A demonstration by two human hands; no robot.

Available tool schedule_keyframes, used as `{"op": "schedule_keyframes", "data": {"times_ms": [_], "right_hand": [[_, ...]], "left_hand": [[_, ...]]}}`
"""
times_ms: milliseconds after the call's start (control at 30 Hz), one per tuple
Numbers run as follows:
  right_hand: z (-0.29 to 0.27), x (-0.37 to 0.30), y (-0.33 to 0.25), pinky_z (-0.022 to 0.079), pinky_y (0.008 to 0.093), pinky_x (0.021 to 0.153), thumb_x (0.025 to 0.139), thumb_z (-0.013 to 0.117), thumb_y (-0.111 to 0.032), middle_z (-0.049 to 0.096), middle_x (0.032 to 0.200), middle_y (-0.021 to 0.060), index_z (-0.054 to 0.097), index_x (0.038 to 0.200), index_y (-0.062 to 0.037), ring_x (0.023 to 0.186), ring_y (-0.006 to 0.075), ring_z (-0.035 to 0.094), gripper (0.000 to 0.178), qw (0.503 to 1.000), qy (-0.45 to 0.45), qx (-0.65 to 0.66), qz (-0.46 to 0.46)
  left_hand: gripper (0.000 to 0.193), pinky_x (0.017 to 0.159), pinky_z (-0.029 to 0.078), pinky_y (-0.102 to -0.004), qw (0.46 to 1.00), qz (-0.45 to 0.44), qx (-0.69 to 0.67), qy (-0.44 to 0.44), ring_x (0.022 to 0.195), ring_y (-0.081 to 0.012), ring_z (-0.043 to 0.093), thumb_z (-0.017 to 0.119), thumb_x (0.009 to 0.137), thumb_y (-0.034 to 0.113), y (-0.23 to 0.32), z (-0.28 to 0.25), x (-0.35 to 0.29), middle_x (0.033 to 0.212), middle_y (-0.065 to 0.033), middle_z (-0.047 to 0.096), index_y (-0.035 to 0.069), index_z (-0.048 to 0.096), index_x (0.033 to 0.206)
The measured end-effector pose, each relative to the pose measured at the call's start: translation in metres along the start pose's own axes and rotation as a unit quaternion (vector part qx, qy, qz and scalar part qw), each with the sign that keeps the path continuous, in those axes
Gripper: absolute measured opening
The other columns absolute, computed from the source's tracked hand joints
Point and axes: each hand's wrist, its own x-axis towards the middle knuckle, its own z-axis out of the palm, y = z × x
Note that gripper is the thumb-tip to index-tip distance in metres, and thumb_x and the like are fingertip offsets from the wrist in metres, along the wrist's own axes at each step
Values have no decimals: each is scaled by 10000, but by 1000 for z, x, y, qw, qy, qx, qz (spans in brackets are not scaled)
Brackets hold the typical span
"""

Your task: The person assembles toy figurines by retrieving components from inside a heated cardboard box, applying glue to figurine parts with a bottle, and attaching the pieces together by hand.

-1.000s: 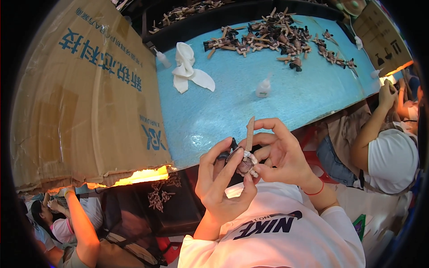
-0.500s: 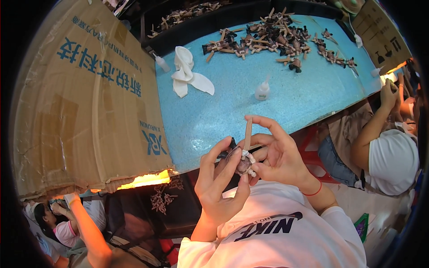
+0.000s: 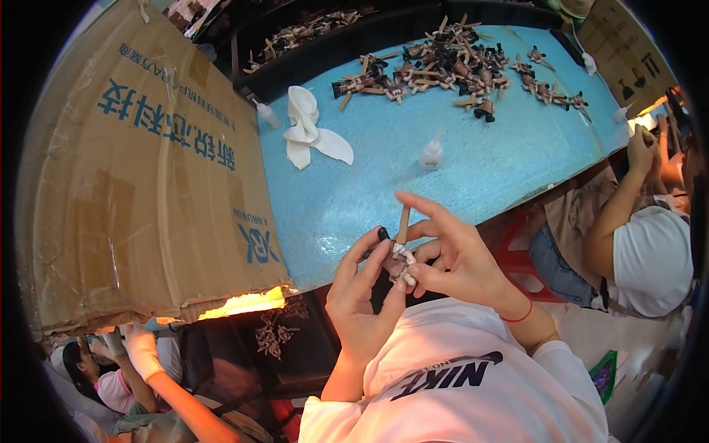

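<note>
In front of my chest, near the table's edge, both hands hold a small figurine (image 3: 397,267) with pale limbs, a brownish body and black parts. A flat wooden-looking stick (image 3: 403,224) sticks up from it. My left hand (image 3: 358,288) pinches the body from the left, fingers curled. On the other side my right hand (image 3: 465,258) grips its pale limbs between thumb and fingers, while the index fingertip rests at the stick's top. Beyond the hands a small white dropper bottle (image 3: 430,155) stands on the blue tabletop (image 3: 369,162). How the held parts join is too small to tell.
A pile of similar figurines (image 3: 461,66) covers the table's far side, with a dark tray (image 3: 332,48) behind. A white cloth (image 3: 301,125) and another bottle (image 3: 267,114) lie left. A large cardboard box (image 3: 148,184) walls the left side. Co-workers sit at both sides.
The figurine has turned a little in my fingers, showing more of its pale limbs. My right index finger and the stick have shifted slightly left. A co-worker's hand at lower left has moved.
</note>
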Motion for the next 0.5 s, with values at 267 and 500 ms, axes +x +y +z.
{"op": "schedule_keyframes", "data": {"times_ms": [267,500], "right_hand": [[-11,-9,2,535,222,591,762,655,-27,594,1053,118,449,1261,-43,778,132,613,540,977,111,-142,-119],[5,-3,7,498,333,650,609,728,-97,553,973,116,584,1007,-26,846,283,548,430,862,126,-400,-285]], "left_hand": [[452,993,398,-438,874,-165,-455,-46,1169,-386,451,426,860,119,-15,-12,4,1250,-225,456,-111,403,1248],[401,947,390,-442,683,-247,-682,-81,1098,-354,497,452,868,229,-15,5,0,1182,-163,529,-27,488,1174]]}}
